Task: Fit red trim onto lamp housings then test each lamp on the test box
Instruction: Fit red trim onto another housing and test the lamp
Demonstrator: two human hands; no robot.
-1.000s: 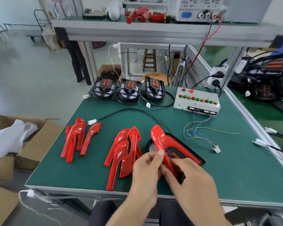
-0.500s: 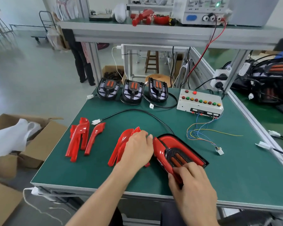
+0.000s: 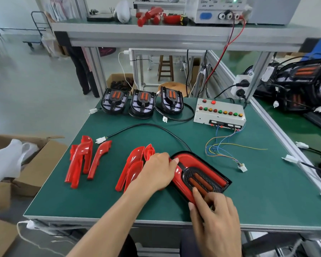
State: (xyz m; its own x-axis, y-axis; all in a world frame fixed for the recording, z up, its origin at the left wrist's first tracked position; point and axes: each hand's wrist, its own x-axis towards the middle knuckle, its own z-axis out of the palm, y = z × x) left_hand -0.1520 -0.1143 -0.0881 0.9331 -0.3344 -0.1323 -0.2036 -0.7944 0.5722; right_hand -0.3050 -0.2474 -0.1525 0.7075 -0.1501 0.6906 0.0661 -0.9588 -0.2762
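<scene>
Since half a second ago little is changed: left hand is kept on the trim pile, right hand at the lamp's near end. Green bench is open to the right; front edge is close under the lamp housing, whose long axis runs far-left to near-right. Red trim is seated on its left side. Test box stands far right; loose plug lies between, nearer the right hand. Left fingers are curled over loose trim pieces, thumb touching the housing; right fingertips are pressed on the lamp, grip unclear.

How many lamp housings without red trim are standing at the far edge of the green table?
3, in a row left of the test box: the left housing, the middle housing and the right housing. None looks hidden there.
</scene>
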